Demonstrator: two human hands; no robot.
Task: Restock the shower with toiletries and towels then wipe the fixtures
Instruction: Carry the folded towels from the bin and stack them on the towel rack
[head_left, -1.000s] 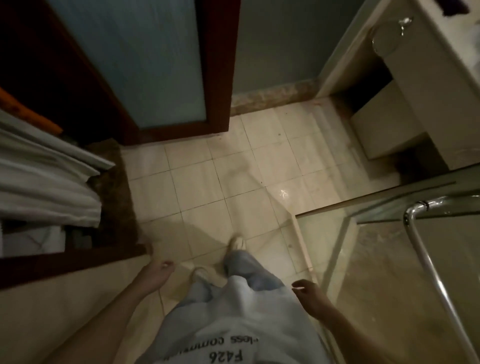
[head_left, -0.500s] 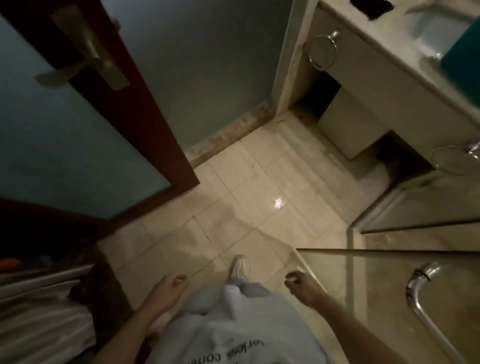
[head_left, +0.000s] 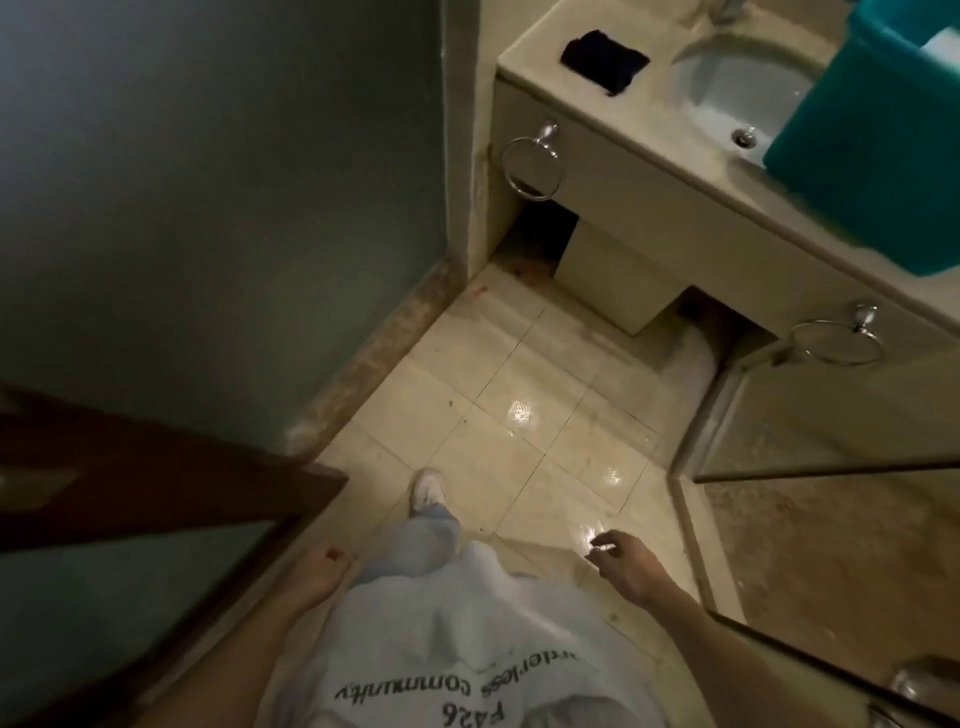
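I stand on a tiled bathroom floor, looking down. A teal bin (head_left: 878, 156) sits on the beige vanity counter (head_left: 639, 150) at the upper right, partly over the white sink (head_left: 727, 93). A dark folded cloth (head_left: 605, 60) lies on the counter's left end. My left hand (head_left: 319, 571) hangs by my hip with loosely curled fingers, holding nothing. My right hand (head_left: 621, 564) is out in front of my waist, fingers relaxed, empty, near the glass shower panel (head_left: 831, 545). Two chrome towel rings (head_left: 532, 166) hang bare on the vanity front.
A dark wooden door with frosted glass (head_left: 156, 519) stands at my left. A grey-green wall (head_left: 234, 208) fills the upper left. The shower's glass panel and its low curb (head_left: 685, 519) border the floor on the right. Wet-looking tiles (head_left: 519, 415) lie ahead.
My view has swung right, away from the door and shelves toward the vanity, bringing the sink, teal bin and dark cloth into sight. Both hands stay empty at my sides.
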